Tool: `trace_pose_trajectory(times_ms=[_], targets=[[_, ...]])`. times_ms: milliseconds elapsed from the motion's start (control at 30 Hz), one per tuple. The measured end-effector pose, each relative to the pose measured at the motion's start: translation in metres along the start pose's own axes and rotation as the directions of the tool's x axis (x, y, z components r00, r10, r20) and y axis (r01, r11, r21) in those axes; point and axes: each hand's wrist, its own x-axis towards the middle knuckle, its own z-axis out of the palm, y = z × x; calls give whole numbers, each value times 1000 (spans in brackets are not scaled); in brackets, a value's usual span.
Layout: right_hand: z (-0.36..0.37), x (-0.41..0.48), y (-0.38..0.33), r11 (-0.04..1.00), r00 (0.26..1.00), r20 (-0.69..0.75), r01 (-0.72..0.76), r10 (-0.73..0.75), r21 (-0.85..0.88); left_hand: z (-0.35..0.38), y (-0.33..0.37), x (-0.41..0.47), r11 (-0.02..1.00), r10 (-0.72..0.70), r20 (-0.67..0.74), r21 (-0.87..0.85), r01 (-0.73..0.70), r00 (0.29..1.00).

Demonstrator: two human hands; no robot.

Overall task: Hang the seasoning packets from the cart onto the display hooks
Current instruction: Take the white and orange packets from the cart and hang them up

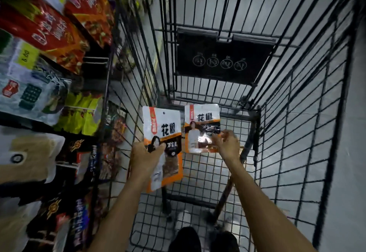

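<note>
Head view, looking straight down into a black wire shopping cart [256, 125]. Both hands are over the cart's basket, each holding one white-and-orange pepper seasoning packet. The left hand [145, 154] grips the left packet [162, 127] about halfway down, thumb across the front and fingers [156, 148] wrapped round its left edge. That packet stands upright close to the cart's left wall. The right hand [227, 144] pinches the right packet [202, 121] near its lower right corner. It's upright too, just beside the first one and a bit deeper into the cart, and I can't tell if they touch. At the cart's far end hangs a black flap [223, 57] with four round pictograms. Left of the cart is the display, with red packets [49, 29] hanging up top and yellow-green ones [83, 113] lower down, all pretty blurry. Dark shoes [186, 238] show through the cart's near end.
</note>
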Motion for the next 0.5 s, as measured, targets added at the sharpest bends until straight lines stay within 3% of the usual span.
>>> trace_pose_trajectory(times_ms=[67,167,267,367,433,500], targets=[[22,23,15,993,998,55,4,2,-121,7,-13,11,1000,11,-53,16,-10,999],[49,39,27,919,990,41,-111,137,-379,15,-22,16,1000,26,-78,-1,-26,997],[60,37,27,901,989,-54,-145,135,-409,18,-29,17,1000,15,-67,-16,-16,998],[57,33,32,955,973,-169,-192,156,-226,17,-31,16,999,1,-63,-35,-3,998],[49,27,39,962,962,-100,-240,254,134,16,-29,15,999,14,-74,-49,-17,997],[35,18,46,837,942,37,-315,334,448,16,-27,14,998,22,-72,-63,-27,997]])
